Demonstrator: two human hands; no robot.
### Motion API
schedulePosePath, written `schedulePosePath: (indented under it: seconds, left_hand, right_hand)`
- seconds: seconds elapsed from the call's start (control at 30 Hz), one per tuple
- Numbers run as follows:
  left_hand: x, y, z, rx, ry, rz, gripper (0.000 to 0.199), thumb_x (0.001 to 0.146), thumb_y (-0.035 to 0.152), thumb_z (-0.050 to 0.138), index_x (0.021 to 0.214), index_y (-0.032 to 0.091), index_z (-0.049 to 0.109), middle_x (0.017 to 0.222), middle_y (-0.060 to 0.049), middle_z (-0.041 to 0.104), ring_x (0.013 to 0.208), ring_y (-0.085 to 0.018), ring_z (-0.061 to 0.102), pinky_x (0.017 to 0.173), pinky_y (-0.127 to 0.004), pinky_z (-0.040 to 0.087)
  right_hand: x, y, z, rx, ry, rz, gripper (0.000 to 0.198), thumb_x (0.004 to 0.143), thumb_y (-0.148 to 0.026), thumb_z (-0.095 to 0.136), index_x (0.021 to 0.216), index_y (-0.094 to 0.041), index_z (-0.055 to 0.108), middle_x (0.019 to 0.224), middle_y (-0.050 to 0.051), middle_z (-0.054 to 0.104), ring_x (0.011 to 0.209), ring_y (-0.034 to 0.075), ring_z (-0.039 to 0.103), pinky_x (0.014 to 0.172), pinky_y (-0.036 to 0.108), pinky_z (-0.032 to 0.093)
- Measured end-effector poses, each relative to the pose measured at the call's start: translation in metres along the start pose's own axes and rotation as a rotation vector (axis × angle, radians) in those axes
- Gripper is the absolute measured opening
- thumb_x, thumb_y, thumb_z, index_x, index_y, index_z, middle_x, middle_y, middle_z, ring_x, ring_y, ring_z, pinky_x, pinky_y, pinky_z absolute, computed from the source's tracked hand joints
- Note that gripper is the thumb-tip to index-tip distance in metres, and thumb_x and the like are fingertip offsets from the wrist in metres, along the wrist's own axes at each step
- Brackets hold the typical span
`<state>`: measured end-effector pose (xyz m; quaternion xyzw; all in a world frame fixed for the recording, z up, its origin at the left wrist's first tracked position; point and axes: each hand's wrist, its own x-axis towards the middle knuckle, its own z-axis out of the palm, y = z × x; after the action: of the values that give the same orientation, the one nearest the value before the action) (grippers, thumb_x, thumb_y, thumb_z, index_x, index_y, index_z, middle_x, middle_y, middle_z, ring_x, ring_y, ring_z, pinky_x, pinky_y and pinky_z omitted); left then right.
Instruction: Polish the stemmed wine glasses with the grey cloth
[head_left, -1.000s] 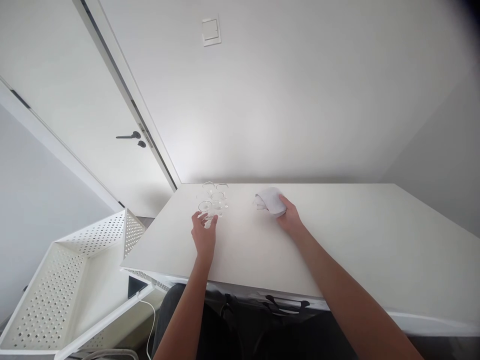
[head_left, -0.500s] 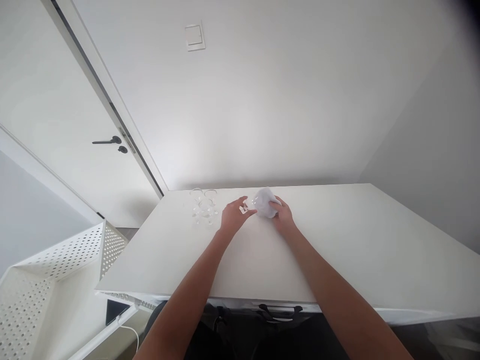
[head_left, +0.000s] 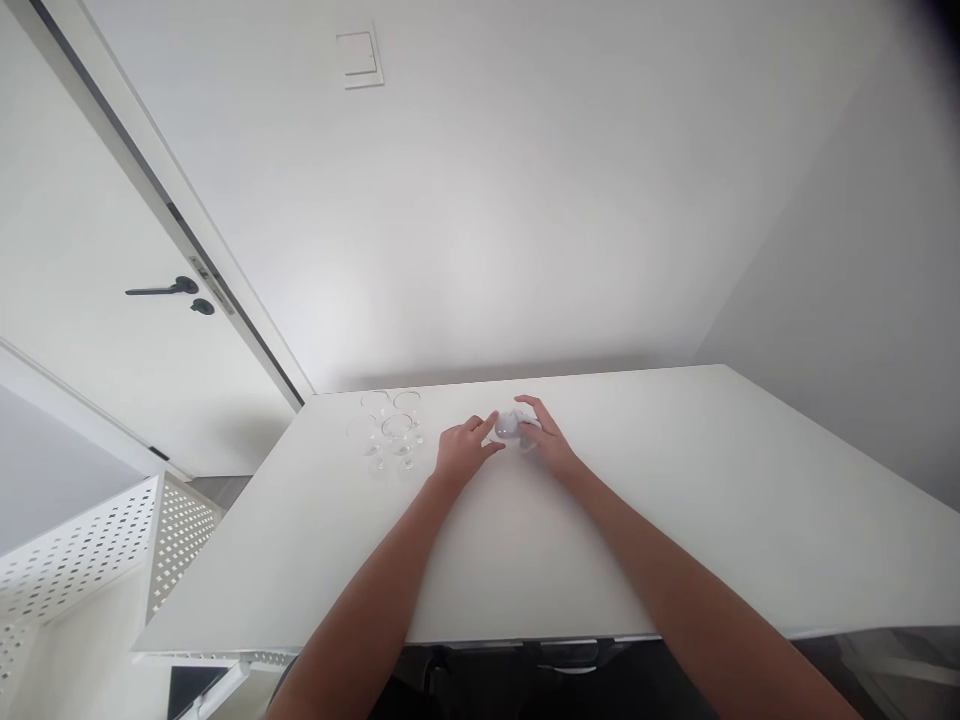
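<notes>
Above the white tabletop (head_left: 517, 540), a clear glass (head_left: 505, 427) lies between my two hands. My left hand (head_left: 461, 452) grips one end of it, thumb and index finger curved around the sides. From the right, my right hand (head_left: 551, 442) pinches a crumpled white cloth (head_left: 527, 418) against the glass, with one finger raised away. Much of the cloth is hidden by the fingers, and the glass's outline is hard to make out. Left of my hands stand several clear stemmed glasses (head_left: 397, 426), grouped closely together, upright.
A plain wall (head_left: 510, 220) rises behind the table, with a light switch (head_left: 360, 58). At the left is a white door with a black handle (head_left: 161, 288). A white perforated panel (head_left: 180, 530) stands by the table's left edge.
The white cloth, bulky before, now shows as a smaller bundle, with more of it behind my fingers or in the glass. My right hand has shifted slightly left. The view has turned a little right.
</notes>
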<state>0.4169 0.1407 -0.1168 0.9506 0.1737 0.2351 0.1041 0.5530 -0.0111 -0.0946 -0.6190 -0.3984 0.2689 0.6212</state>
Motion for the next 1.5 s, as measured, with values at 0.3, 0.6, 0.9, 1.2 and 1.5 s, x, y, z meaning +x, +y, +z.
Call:
schedulePosePath:
  seconds: [0.3, 0.6, 0.9, 1.2, 1.5]
  left_hand:
    - [0.005, 0.002, 0.002, -0.031, 0.088, 0.038, 0.055, 0.082, 0.050, 0.077, 0.133, 0.034, 0.065, 0.096, -0.005, 0.073, 0.082, -0.021, 0.066, 0.085, -0.036, 0.045]
    - [0.007, 0.005, 0.006, -0.369, 0.333, 0.076, 0.038, 0.087, 0.050, 0.071, 0.114, 0.024, 0.063, 0.107, -0.009, 0.057, 0.085, -0.017, 0.057, 0.068, -0.029, 0.049]
    - [0.008, -0.001, 0.001, -0.705, 0.343, -0.329, 0.037, 0.104, 0.041, 0.039, 0.072, 0.021, 0.035, 0.066, 0.004, 0.033, 0.060, -0.012, 0.031, 0.055, -0.027, 0.028]
    - [0.008, 0.006, -0.004, -0.669, 0.325, -0.075, 0.022, 0.098, 0.036, 0.051, 0.083, 0.021, 0.046, 0.082, -0.001, 0.047, 0.069, -0.013, 0.041, 0.061, -0.027, 0.034]
    - [0.010, 0.001, 0.003, -0.735, 0.317, -0.304, 0.036, 0.101, 0.039, 0.044, 0.072, 0.022, 0.032, 0.066, 0.003, 0.031, 0.060, -0.013, 0.030, 0.057, -0.028, 0.026]
  right_hand:
    - [0.012, -0.001, -0.021, 0.096, -0.201, 0.020, 0.053, 0.091, -0.051, 0.058, 0.140, -0.033, 0.050, 0.106, 0.002, 0.062, 0.093, 0.021, 0.055, 0.082, 0.031, 0.043]
    - [0.021, 0.013, -0.024, 0.395, -0.021, 0.132, 0.050, 0.084, -0.048, 0.070, 0.130, -0.032, 0.059, 0.095, 0.003, 0.064, 0.081, 0.020, 0.058, 0.066, 0.028, 0.044]
    - [0.004, -0.004, -0.023, -0.094, -0.211, -0.143, 0.052, 0.088, -0.051, 0.068, 0.137, -0.035, 0.058, 0.112, 0.004, 0.063, 0.087, 0.020, 0.057, 0.075, 0.032, 0.047]
    - [0.017, 0.006, -0.014, 0.418, 0.002, 0.189, 0.050, 0.086, -0.058, 0.065, 0.125, -0.028, 0.062, 0.080, 0.001, 0.058, 0.070, 0.018, 0.054, 0.062, 0.028, 0.044]
    - [0.002, 0.001, -0.012, 0.051, -0.005, -0.079, 0.041, 0.090, -0.059, 0.061, 0.119, -0.031, 0.067, 0.082, 0.002, 0.060, 0.068, 0.016, 0.050, 0.061, 0.028, 0.042]
